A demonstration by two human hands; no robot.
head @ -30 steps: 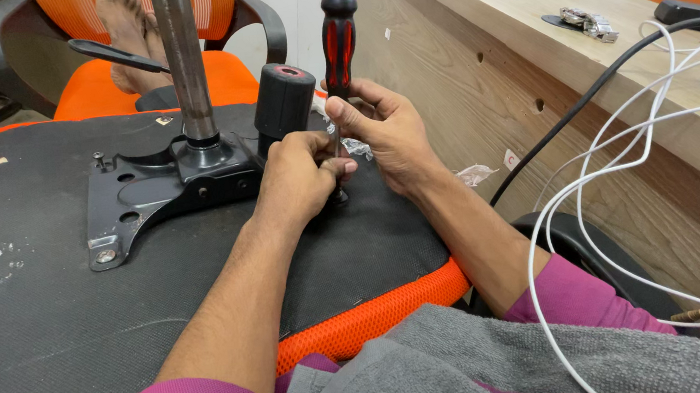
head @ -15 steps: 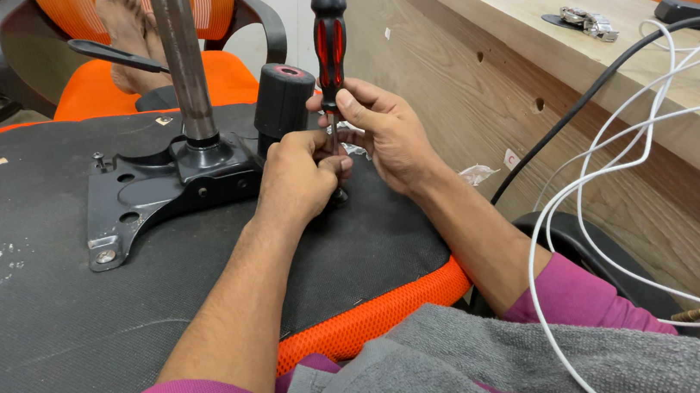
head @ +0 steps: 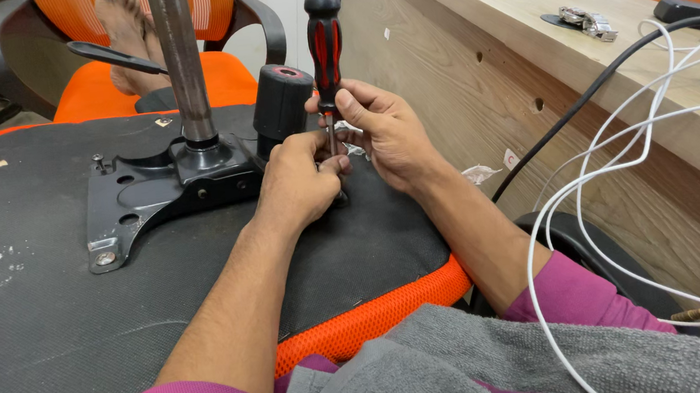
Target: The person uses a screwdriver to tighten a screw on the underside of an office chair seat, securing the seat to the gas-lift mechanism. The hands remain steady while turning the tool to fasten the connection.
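The red-and-black screwdriver (head: pixel 325 47) stood upright at the right edge of the black metal plate (head: pixel 146 196) bolted to the upturned chair seat (head: pixel 53 340), its tip hidden between the hands. The left hand (head: pixel 301 180) was curled shut low around the shaft near the tip, while the right hand (head: pixel 387 132) closed its fingers on the shaft just under the handle. To do this well, I judged the shaft needed holding straight and pressed down firmly, so the tip stayed seated
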